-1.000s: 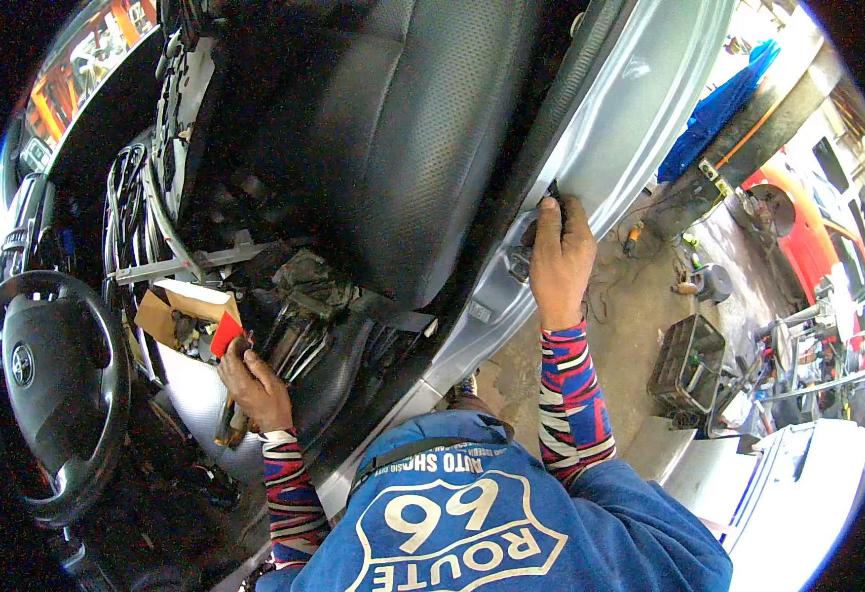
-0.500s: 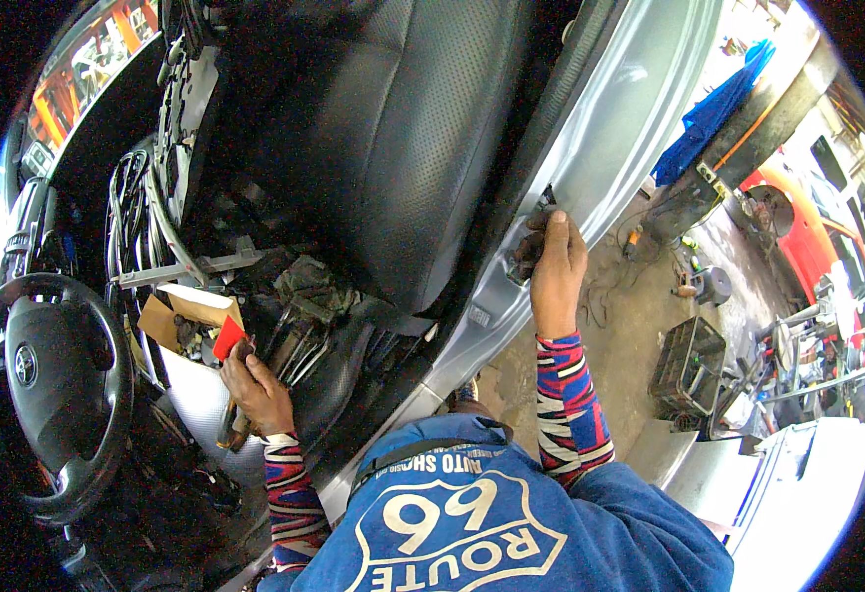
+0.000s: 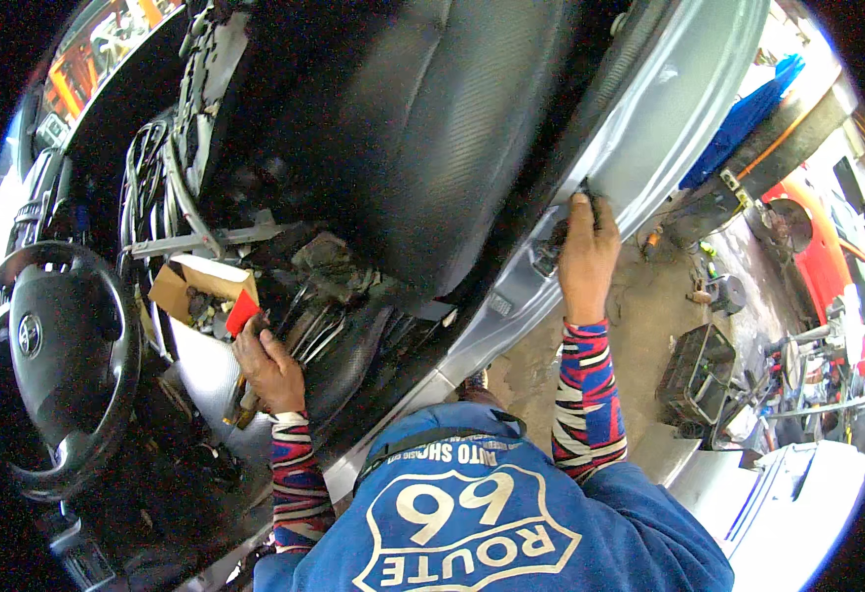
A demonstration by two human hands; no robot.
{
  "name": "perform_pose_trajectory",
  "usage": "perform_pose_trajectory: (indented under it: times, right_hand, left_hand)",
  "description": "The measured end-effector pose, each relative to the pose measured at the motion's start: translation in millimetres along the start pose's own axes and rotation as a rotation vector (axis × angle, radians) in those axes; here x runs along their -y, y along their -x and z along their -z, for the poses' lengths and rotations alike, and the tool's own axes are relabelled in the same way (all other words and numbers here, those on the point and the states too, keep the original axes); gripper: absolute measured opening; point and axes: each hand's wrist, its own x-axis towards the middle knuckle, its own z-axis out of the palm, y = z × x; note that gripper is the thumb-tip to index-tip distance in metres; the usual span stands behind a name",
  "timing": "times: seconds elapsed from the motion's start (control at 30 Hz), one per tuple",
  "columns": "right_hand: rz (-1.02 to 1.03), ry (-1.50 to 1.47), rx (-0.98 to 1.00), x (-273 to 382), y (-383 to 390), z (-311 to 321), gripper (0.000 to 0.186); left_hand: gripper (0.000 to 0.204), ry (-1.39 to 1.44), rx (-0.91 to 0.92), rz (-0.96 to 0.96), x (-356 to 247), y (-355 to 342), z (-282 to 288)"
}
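Note:
My left hand (image 3: 272, 370) is closed at the near right corner of a small open cardboard box (image 3: 169, 288), pinching its red flap (image 3: 242, 313). Small dark and light pieces (image 3: 205, 306) fill the box, too small to name. My right hand (image 3: 588, 261) reaches up to the silver door pillar (image 3: 639, 148) of a car. Its fingers are bent against the pillar's edge beside a dark recess (image 3: 551, 247) with a black part in it. What those fingertips grip is hidden. A tool handle (image 3: 243, 409) lies just below my left hand.
A black steering wheel (image 3: 67, 365) stands at the left. Black seat upholstery (image 3: 442, 138) fills the top middle. Metal strips (image 3: 205, 240) and loose trim crowd the box. Outside at right are a dark crate (image 3: 697, 375), a blue cloth (image 3: 748, 113) and a red car body (image 3: 812, 247).
The whole view has shifted a little, so the car appears farther right. My right hand has slid slightly up along the pillar, its fingers placed differently. My left hand remains at the box.

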Motion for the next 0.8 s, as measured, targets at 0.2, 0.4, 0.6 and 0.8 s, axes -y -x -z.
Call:
perform_pose_trajectory:
  times: [0.2,0.4,0.6,0.8]
  right_hand:
    - [-0.117,-0.228,0.037,-0.5,4.3,-2.2,0.033]
    - [-0.524,-0.802,0.310,8.4,71.6,-7.6,0.036]
    - [-1.079,-1.168,0.954,14.4,132.8,-40.5,0.050]
    - [-0.640,-0.916,1.084,29.9,143.9,-55.9,0.063]
  left_hand:
    - [0.029,0.010,-0.008,0.033,-0.5,1.4,-0.5]
    - [0.023,0.074,0.007,-0.019,-10.2,-5.5,12.2]
    - [0.018,0.512,0.203,0.044,-81.0,-0.6,36.4]
    - [0.025,0.677,0.469,-0.044,-114.8,-9.8,56.8]
